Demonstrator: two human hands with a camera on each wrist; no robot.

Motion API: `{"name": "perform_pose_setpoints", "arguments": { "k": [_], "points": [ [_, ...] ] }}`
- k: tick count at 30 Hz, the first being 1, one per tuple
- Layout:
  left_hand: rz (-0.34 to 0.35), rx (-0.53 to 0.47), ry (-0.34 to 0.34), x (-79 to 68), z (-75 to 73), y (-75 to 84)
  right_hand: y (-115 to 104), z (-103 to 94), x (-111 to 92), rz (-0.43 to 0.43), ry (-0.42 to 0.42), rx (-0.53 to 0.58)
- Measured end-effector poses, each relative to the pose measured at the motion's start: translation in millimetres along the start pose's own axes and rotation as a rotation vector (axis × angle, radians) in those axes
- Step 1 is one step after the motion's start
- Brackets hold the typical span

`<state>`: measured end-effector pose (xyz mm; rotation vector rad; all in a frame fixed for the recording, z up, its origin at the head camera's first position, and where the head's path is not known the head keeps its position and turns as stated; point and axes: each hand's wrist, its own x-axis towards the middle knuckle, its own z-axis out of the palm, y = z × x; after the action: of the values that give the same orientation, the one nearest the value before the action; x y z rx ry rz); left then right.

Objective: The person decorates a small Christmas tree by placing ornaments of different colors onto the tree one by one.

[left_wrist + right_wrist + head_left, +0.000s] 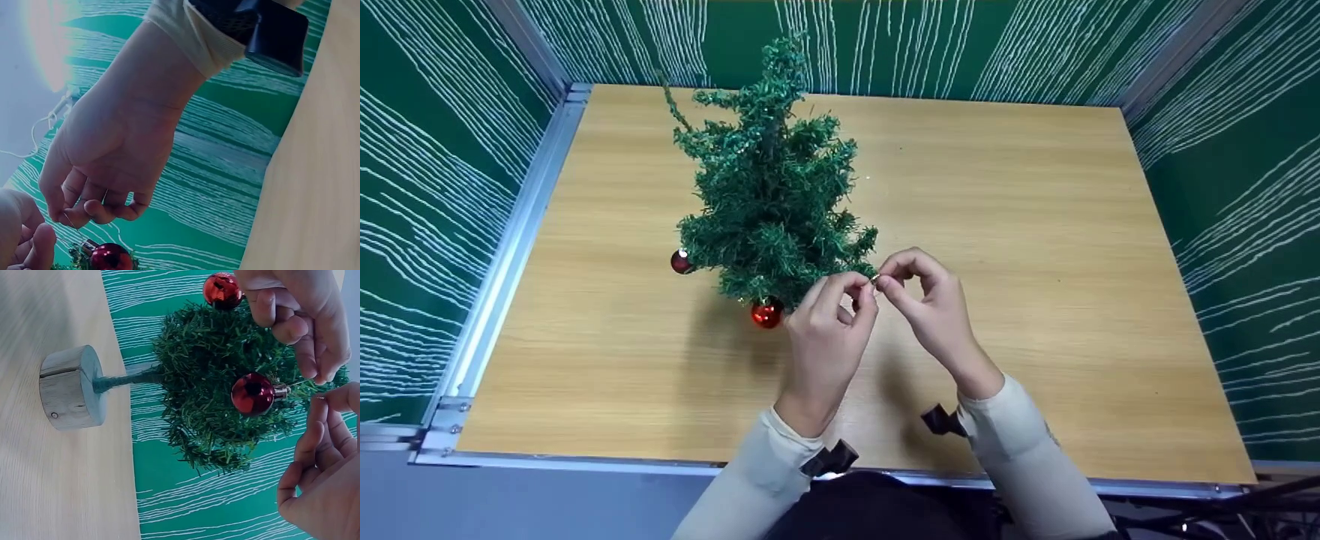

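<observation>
A shiny red bauble (pixel 252 395) with a silver cap (pixel 282 391) hangs against the tree's branches. From the cap a thin hanging string (pixel 301 382) runs to both hands. My left hand (pixel 829 330) pinches it between thumb and fingertips at the tree's lower right side. Thumb and forefinger of my right hand (pixel 930 307) grip the string's other end, fingertips close to the left ones. In the head view the left hand mostly hides this bauble. The green artificial Christmas tree (pixel 772 187) stands upright behind the hands, on a round wooden base (pixel 73 388).
Another red bauble (pixel 766 313) hangs at the tree's front, and a darker one (pixel 682 262) at its left. One thin branch (pixel 671 105) sticks up at the upper left. Green panels with white streaks (pixel 1245 225) surround the wooden tabletop (pixel 1035 225) on three sides.
</observation>
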<state>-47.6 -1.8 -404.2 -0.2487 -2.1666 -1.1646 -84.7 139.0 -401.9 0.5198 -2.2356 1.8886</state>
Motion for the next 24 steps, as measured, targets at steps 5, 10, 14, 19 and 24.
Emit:
{"name": "perform_pose_setpoints", "arguments": {
  "k": [5, 10, 14, 19, 24],
  "points": [
    [0.012, 0.108, -0.030, 1.0, 0.2, -0.6, 4.3, 2.7, 6.1, 0.030, 0.000, -0.025],
    [0.005, 0.175, -0.066, 5.1, -2.1, 1.7, 8.1, 4.6, 9.8, 0.040, 0.002, -0.053],
    [0.008, 0.206, -0.059, 7.4, -2.7, 2.7, 10.8, 6.1, 12.1, 0.040, 0.007, -0.061],
    [0.011, 0.230, -0.031, 8.4, -2.8, 0.5, 11.2, 8.0, 14.8, 0.041, 0.006, -0.067],
    [0.027, 0.278, -0.006, 7.8, -1.6, -2.0, 12.7, 9.3, 18.2, 0.052, -0.006, -0.077]
  ]
}}
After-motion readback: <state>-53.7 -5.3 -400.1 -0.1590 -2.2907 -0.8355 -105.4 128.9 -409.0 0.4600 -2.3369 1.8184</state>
